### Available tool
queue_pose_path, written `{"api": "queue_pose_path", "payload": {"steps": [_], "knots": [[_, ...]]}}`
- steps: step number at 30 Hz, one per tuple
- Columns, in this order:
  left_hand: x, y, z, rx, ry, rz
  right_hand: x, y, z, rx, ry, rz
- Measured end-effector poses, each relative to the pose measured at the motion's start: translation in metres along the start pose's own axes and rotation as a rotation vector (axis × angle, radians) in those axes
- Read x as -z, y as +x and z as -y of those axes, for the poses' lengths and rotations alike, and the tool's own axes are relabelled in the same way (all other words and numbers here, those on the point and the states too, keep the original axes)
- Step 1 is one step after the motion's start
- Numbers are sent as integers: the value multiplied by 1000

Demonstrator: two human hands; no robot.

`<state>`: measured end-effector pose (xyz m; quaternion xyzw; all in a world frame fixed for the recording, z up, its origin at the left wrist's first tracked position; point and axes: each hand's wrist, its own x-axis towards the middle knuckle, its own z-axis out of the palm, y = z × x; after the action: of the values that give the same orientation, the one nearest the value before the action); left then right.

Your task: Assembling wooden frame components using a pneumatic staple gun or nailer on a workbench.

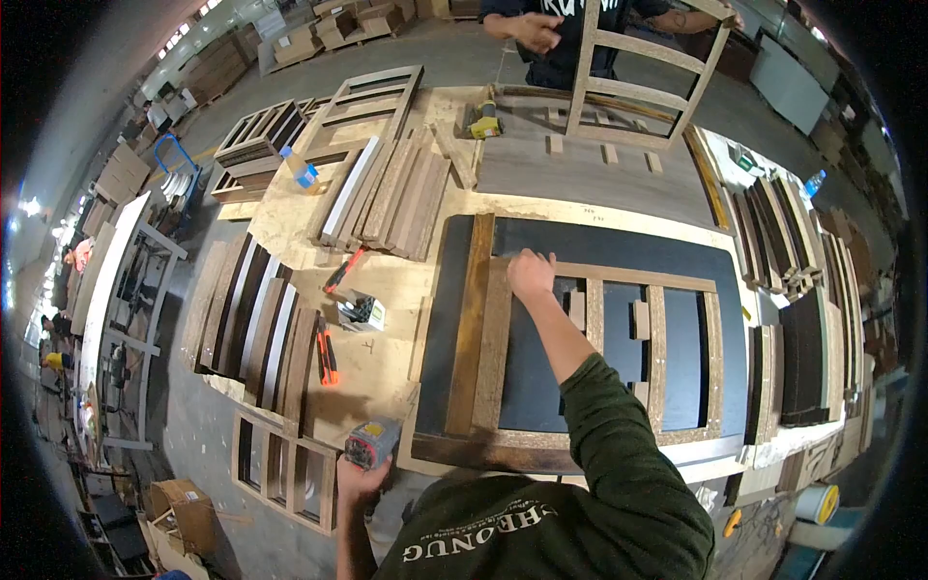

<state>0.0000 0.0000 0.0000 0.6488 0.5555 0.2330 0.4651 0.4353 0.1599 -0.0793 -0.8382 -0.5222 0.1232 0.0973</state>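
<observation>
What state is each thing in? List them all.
Slatted wooden frame: lying flat on black board
Right hand: at that frame's corner, grip unclear
Left hand: closed around power tool
Power tool: held
Co-worker's frame: held upright
Yellow drill: unheld
Orange-capped bottle: closed
Cardboard box: open

I'm holding a grey-and-red power tool (372, 444) near left; right, a wood-grained brown frame (657, 362) is showing against a blue-black board (619, 240).

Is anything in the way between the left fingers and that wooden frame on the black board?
Yes, a brown wooden strip lies along the left side of the frame, between it and the left fingers. A second strip runs along the near edge.
</observation>
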Motion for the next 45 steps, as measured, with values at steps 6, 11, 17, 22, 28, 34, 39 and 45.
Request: {"api": "queue_pose_path", "payload": {"steps": [6,11,17,22,28,34,39,45], "knots": [[0,7,-11,121,-40,85,14,-6,20,-143,-98,-7],[-5,18,-32,150,12,152,4,-10,15,-146,-31,-30],[-15,30,-35,-28,40,30,-25,-4,4,2,-26,-185],[-10,30,-40,81,133,-17,-15,-2,4,19,-34,-160],[-1,21,-19,12,-20,-86,-7,-1,16,2,-26,-149],[-9,30,-12,201,552,-109,-10,-8,2,62,75,-264],[-46,79,7,-19,708,-130,-24,-26,-23,245,268,-330],[-67,104,-5,-90,770,-35,-23,-24,-31,300,270,-384]]}}
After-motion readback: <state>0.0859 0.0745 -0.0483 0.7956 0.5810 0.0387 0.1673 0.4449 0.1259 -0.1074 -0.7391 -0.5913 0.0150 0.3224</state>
